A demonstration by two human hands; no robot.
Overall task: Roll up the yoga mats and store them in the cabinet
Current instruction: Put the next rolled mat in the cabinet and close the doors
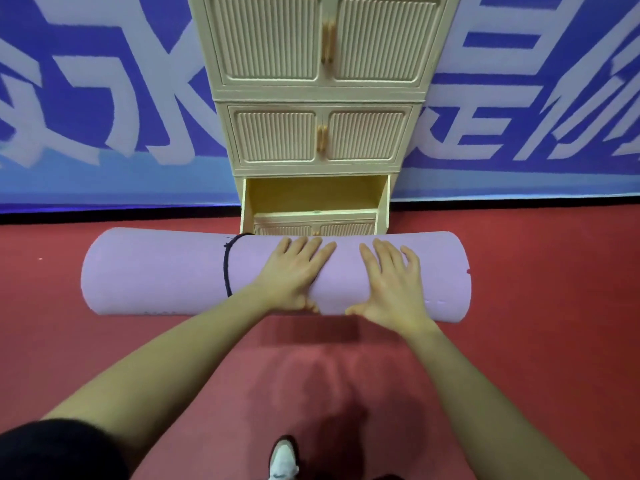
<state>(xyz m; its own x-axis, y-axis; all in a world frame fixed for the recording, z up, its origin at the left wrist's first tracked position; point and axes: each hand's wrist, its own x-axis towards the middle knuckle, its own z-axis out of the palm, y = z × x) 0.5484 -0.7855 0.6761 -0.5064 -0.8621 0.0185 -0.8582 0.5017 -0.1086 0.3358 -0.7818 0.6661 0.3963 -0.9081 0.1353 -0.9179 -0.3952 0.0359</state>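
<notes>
A lilac yoga mat, rolled into a thick cylinder, lies crosswise on the red floor just in front of the cream cabinet. A dark cord loops around the roll left of its middle. My left hand and my right hand both press on the roll's middle, fingers spread over the top and thumbs under its near edge. The cabinet's lowest open compartment is empty and sits right behind the roll. Below it another shut door pair is partly hidden by the mat.
The cabinet's two upper compartments have shut ribbed doors with wooden handles. A blue and white banner wall runs behind the cabinet. Red floor spreads all round. My white shoe shows at the bottom edge.
</notes>
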